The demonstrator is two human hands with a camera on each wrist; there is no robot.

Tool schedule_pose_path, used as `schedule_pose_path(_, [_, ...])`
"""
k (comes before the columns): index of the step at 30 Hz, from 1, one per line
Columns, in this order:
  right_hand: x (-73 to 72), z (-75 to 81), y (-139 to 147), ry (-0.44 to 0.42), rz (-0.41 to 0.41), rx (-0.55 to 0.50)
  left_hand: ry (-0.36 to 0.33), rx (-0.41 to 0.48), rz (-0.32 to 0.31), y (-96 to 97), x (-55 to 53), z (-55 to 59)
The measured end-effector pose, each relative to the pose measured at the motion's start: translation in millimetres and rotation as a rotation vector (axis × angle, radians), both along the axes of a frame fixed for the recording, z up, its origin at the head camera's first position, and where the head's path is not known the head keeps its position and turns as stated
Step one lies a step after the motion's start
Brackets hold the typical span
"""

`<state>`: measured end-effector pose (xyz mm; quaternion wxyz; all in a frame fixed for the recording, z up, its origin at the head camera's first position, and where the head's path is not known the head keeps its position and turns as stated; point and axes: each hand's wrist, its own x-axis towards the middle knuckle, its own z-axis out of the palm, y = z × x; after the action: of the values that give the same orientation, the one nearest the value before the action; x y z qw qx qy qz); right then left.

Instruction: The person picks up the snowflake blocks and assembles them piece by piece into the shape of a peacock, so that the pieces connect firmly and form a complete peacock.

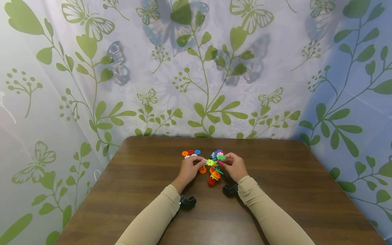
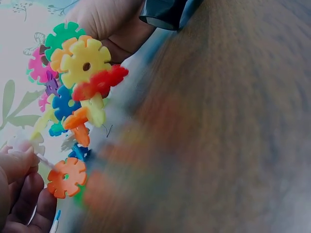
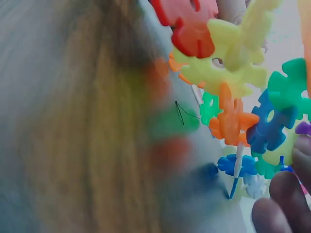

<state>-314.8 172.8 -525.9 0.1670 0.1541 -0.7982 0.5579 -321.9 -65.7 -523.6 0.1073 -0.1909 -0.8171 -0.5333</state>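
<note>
A cluster of joined, notched plastic flower discs (image 1: 210, 162) in many colours is held between both hands above the table. My left hand (image 1: 187, 170) pinches a white flower disc (image 2: 33, 142) at the cluster's left side, with an orange disc (image 2: 73, 182) joined just below its fingertips. At the other side, my right hand (image 1: 236, 167) grips the cluster beside a pink disc (image 1: 219, 162). Yellow (image 2: 77, 73), green (image 2: 63, 36) and red (image 2: 99, 83) discs crowd near that hand in the left wrist view. The right wrist view shows a blue disc (image 3: 274, 121) close to the right fingers.
Loose-looking discs, among them an orange one (image 1: 185, 153), a red one and a blue one (image 1: 197, 152), lie on the brown wooden table (image 1: 147, 163) beyond the left hand. Black wrist devices (image 1: 187, 202) hang below both sleeves. A leaf-patterned curtain (image 1: 171, 112) stands behind the table.
</note>
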Motion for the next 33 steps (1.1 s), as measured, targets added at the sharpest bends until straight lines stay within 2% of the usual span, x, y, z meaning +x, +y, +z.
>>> schedule_pose_path(10, [4.3, 4.9, -0.4, -0.025, -0.029, 0.051, 0.018, -0.007, 0.005, 0.5, 0.6, -2.9])
schedule_pose_path(17, [5.9, 6.7, -2.9, -0.03, -0.048, 0.056, 0.063, -0.023, 0.015, -0.5, 0.2, -2.3])
schedule_pose_path(21, [5.9, 6.4, -4.1, 0.001, -0.06, 0.07, 0.094, -0.052, 0.01, -2.2, 0.3, -0.3])
schedule_pose_path(26, [7.1, 6.3, -5.7, 0.065, -0.067, 0.093, 0.141, -0.109, -0.028, -3.6, -0.2, 2.3])
schedule_pose_path(29, [8.1, 6.0, -6.5, 0.084, -0.052, 0.098, 0.141, -0.106, -0.044, -4.3, -0.2, 2.2])
schedule_pose_path(33, [8.7, 4.9, -7.8, 0.074, -0.049, 0.096, 0.119, -0.087, -0.029, -4.4, 0.0, 0.2])
